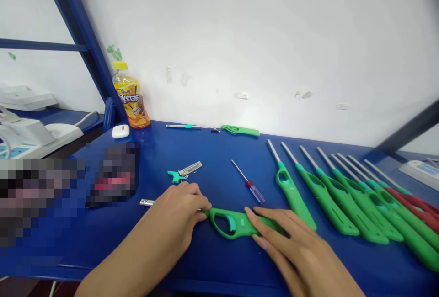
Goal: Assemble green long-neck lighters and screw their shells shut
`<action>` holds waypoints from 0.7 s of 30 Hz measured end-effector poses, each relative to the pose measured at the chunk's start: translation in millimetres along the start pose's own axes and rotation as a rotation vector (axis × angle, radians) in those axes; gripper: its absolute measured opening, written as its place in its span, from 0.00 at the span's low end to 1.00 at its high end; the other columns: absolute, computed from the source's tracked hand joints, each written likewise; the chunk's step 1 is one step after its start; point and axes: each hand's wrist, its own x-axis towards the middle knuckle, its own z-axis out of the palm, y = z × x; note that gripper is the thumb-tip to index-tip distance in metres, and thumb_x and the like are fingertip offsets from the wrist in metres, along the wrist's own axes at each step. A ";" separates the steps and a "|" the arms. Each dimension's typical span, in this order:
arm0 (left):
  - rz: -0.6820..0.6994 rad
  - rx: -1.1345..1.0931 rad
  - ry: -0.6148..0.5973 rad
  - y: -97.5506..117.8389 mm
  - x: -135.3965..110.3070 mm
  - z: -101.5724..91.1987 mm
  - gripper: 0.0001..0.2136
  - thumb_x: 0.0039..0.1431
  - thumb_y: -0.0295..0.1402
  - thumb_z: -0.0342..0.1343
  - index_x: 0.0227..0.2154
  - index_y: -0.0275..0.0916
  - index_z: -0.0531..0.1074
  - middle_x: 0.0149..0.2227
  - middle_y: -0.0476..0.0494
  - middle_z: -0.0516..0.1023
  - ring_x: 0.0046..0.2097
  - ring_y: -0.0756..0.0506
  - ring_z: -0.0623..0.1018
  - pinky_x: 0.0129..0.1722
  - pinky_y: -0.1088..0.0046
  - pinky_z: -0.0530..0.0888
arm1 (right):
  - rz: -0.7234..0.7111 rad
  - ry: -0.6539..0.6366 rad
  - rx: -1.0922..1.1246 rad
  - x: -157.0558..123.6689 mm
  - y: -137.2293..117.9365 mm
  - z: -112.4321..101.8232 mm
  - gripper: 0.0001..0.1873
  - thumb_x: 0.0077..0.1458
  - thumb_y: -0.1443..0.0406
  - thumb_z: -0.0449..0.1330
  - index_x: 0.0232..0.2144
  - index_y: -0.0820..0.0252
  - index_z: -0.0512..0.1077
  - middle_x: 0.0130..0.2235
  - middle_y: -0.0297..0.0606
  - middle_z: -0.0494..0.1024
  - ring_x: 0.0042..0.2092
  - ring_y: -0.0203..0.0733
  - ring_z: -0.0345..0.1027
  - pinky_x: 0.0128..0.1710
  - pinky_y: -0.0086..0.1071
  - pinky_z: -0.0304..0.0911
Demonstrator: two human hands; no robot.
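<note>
A green long-nosed lighter (236, 225) lies flat on the blue table (212, 260) in front of me. My left hand (178, 212) is closed over its metal tube, whose tip (147, 203) sticks out to the left. My right hand (288, 237) rests on the green handle and pins it down. Just beyond the lighter lies a small screwdriver (248, 182) with a red and clear handle. A teal trigger piece with a small metal part (183, 172) lies beyond my left hand.
Several finished green lighters (322, 196) lie in a row at the right, with red ones (414, 205) at the far right. A taken-apart lighter (219, 129) lies by the wall. A tea bottle (131, 100) and white case (120, 131) stand back left.
</note>
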 end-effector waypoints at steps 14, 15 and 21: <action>0.254 0.056 0.203 -15.9 -7.6 -14.7 0.14 0.66 0.21 0.55 0.45 0.49 0.77 0.45 0.51 0.82 0.47 0.41 0.78 0.47 0.62 0.66 | 0.175 0.109 0.182 -2.2 -9.7 9.5 0.23 0.70 0.61 0.60 0.65 0.48 0.69 0.46 0.41 0.77 0.40 0.43 0.81 0.40 0.31 0.80; 0.259 0.067 0.238 -15.3 -7.4 -18.1 0.14 0.66 0.20 0.55 0.44 0.48 0.77 0.45 0.51 0.82 0.47 0.41 0.78 0.47 0.62 0.66 | 0.179 0.092 0.200 1.8 -11.1 9.8 0.20 0.71 0.61 0.59 0.62 0.47 0.71 0.46 0.40 0.77 0.39 0.42 0.80 0.39 0.31 0.79; 0.332 0.117 0.309 -10.0 -6.9 -25.8 0.13 0.65 0.20 0.53 0.40 0.45 0.78 0.42 0.49 0.83 0.45 0.41 0.80 0.46 0.65 0.69 | 0.174 0.064 0.285 9.5 -16.6 14.9 0.10 0.72 0.60 0.60 0.53 0.46 0.75 0.43 0.35 0.80 0.43 0.44 0.79 0.44 0.35 0.77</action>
